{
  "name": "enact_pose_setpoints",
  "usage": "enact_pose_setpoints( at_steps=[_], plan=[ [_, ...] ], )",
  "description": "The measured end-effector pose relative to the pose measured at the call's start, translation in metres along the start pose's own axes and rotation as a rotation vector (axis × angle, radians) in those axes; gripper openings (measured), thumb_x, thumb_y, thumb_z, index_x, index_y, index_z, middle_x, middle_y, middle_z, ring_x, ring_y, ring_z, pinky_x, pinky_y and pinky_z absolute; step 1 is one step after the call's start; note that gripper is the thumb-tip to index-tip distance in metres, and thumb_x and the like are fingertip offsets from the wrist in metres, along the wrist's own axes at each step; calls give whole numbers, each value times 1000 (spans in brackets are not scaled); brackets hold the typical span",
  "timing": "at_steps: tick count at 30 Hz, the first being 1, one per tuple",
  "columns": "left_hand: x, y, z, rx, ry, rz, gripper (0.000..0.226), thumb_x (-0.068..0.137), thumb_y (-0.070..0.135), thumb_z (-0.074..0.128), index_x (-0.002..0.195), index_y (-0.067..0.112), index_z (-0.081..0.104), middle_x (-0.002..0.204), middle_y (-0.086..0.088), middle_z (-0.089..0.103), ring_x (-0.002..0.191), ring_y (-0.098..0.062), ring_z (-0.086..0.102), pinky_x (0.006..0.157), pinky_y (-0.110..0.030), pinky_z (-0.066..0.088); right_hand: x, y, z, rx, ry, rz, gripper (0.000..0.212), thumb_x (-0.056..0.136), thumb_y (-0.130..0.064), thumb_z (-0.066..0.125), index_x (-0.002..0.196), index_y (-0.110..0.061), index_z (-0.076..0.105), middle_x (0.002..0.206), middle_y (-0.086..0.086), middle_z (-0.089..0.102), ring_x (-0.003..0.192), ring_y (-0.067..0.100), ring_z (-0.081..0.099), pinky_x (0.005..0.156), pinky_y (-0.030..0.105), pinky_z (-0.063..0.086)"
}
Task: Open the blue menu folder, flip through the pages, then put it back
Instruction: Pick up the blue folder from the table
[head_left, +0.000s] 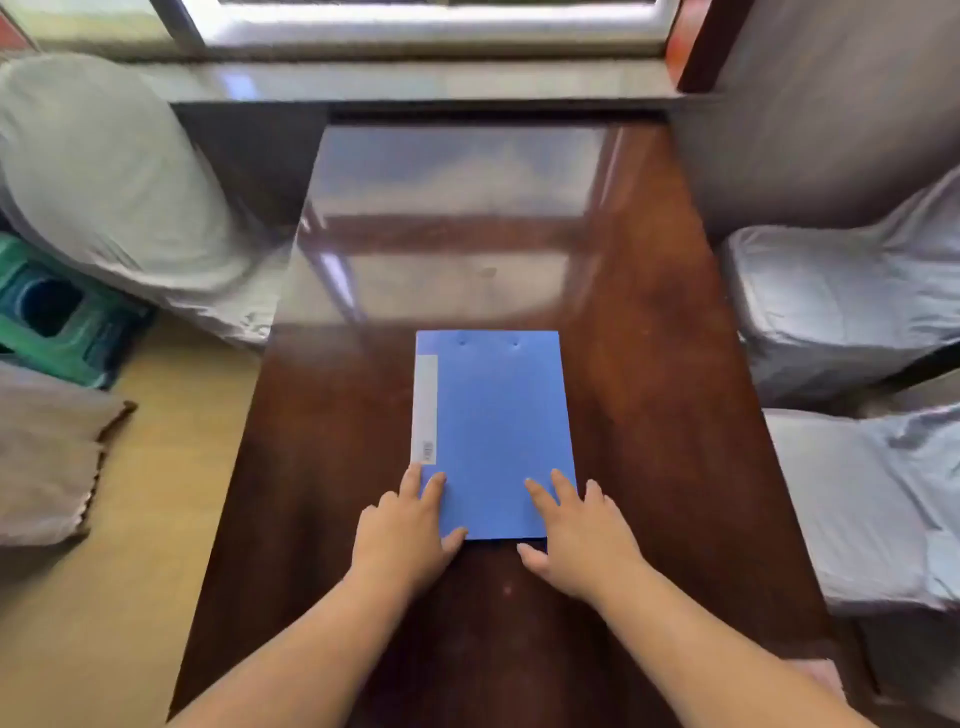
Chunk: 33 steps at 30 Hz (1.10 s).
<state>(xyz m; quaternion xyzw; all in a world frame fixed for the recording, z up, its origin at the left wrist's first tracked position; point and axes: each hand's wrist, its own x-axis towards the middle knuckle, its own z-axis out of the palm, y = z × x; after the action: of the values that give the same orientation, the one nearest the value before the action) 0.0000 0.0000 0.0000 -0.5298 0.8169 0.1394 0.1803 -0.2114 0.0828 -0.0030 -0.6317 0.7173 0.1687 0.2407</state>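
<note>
Your flat blue plastic menu folder (496, 436) lies closed on the glossy dark wooden bench (649, 364). Your left hand (402, 535) rests spread-fingered on its near left corner; your right hand (582, 535), equally loose, touches the near right corner, gripping nothing.

the table (649, 364) is dark wood, polished glossy enough to mirror the window. on it the folder (498, 436) looks like matt, smooth blue plastic with a pale paper label (425, 410). chairs (852, 312) beside the table wear wrinkled grey cloth covers.
</note>
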Motion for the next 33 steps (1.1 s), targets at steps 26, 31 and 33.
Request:
enact_pose_setpoints(
  at_steps=[26, 31, 33],
  plan=[
    [8, 1, -161, -973, 322, -70, 97, 82, 49, 80, 159, 44, 22, 136, 4, 60, 110, -16, 69, 82, -36, 60, -14, 47, -148, 1721, 326, 9, 25, 113, -14, 49, 130, -28, 61, 115, -2, 83, 93, 29, 82, 44, 34, 60],
    [-24, -5, -202, -526, 335, 51, 143, 37, 97, 69, 146, 70, -19, 116, 7, 42, 105, -23, 66, 82, -41, 58, -44, 37, -196, 1750, 378, -151, 30, 115, -16, 45, 136, -32, 59, 123, -2, 81, 105, 30, 80, 54, 39, 65],
    [-30, -9, -210, -507, 370, 54, 144, 37, 100, 64, 148, 66, -20, 113, 9, 40, 107, -20, 64, 82, -40, 58, -53, 36, -205, 1778, 379, -206, 32, 115, -13, 44, 138, -30, 59, 128, 2, 80, 111, 30, 78, 64, 38, 68]
  ],
)
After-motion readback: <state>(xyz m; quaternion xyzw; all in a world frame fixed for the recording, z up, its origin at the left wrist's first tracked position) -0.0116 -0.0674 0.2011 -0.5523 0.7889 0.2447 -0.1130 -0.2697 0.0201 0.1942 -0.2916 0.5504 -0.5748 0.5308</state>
